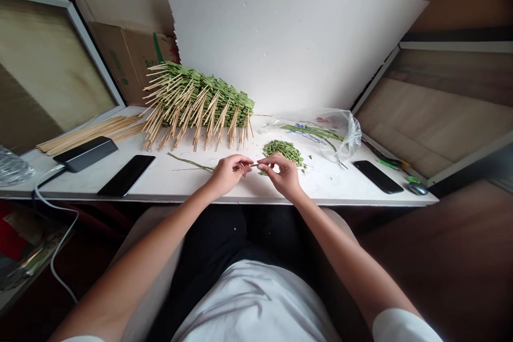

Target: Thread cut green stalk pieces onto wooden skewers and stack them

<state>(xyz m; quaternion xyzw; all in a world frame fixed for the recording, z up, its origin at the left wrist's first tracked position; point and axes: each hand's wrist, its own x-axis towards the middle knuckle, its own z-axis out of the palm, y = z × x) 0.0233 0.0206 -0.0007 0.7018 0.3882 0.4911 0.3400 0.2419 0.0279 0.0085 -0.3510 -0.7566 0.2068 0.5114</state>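
White table, with a stack of skewered green pieces toward the back. Left hand and right hand, thumbs and fingertips pinched closed. Pile of cut pieces, just behind the right hand. Green stem, gripped by both, between the fingertips.

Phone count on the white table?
2: one phone to the left of the left hand, the other phone to the right of the right hand. Others may be hidden.

The long, thin plant stem and the short cut stem bits are green. The thin wooden sticks are tan. The brown cardboard box has green marks.
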